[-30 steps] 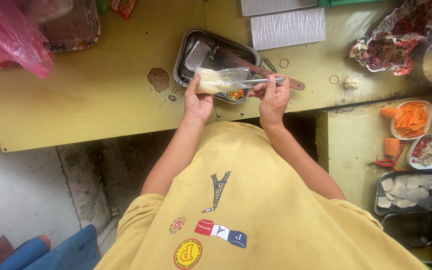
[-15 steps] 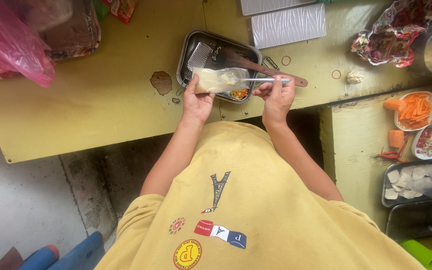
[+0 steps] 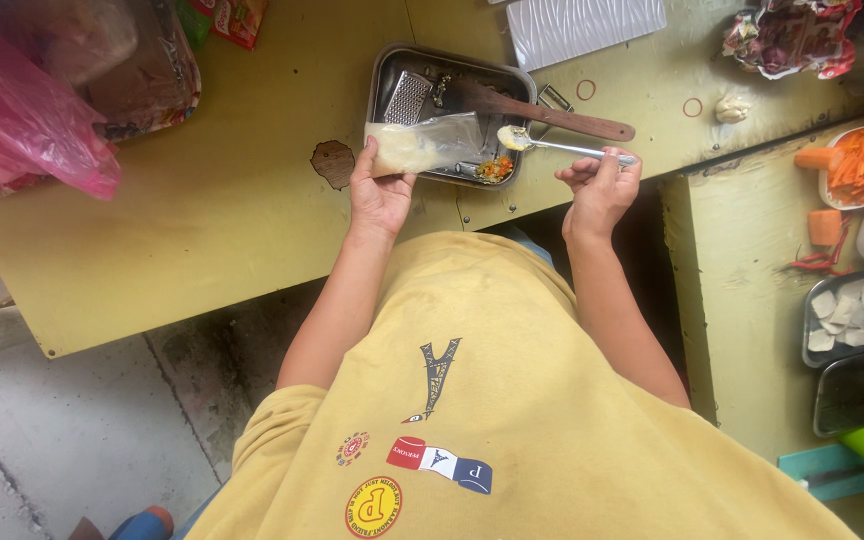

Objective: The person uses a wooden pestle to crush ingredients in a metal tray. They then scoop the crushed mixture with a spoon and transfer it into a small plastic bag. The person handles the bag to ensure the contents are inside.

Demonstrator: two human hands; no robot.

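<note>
The yellow bench lies bare at nine o'clock of the left hand, its near edge just below both wrists. That hand grips a clear bag of pale paste over the metal tray. At three o'clock of the bag, the right hand pinches a spoon, its loaded bowl just beside the bag's mouth.
</note>
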